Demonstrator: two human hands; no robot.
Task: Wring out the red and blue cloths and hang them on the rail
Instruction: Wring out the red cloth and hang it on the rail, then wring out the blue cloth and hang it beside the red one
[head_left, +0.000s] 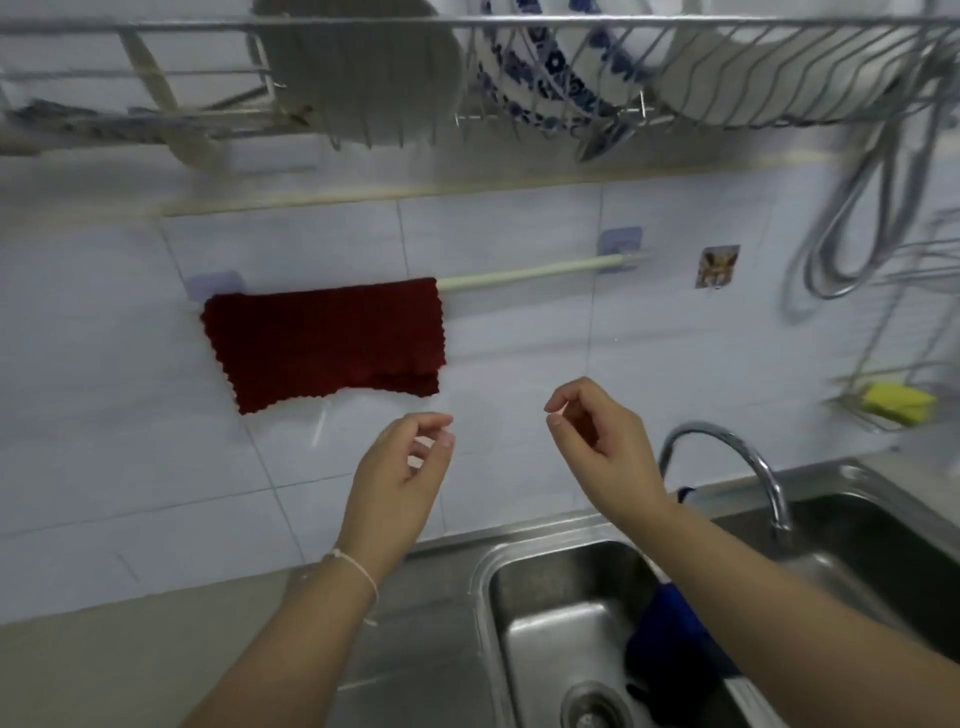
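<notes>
I see the red cloth (324, 343) draped over the rail (524, 274) at ten o'clock. The blue cloth (670, 644) lies in the sink (545, 623), partly behind my right forearm. My left hand (397, 480) and right hand (602, 441) hover loosely curled, holding nothing (faucet (737, 457) at three o'clock).

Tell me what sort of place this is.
Most likely a home kitchen: a steel sink with a curved tap, a wire dish rack holding plates above, and tiled wall behind.
</notes>
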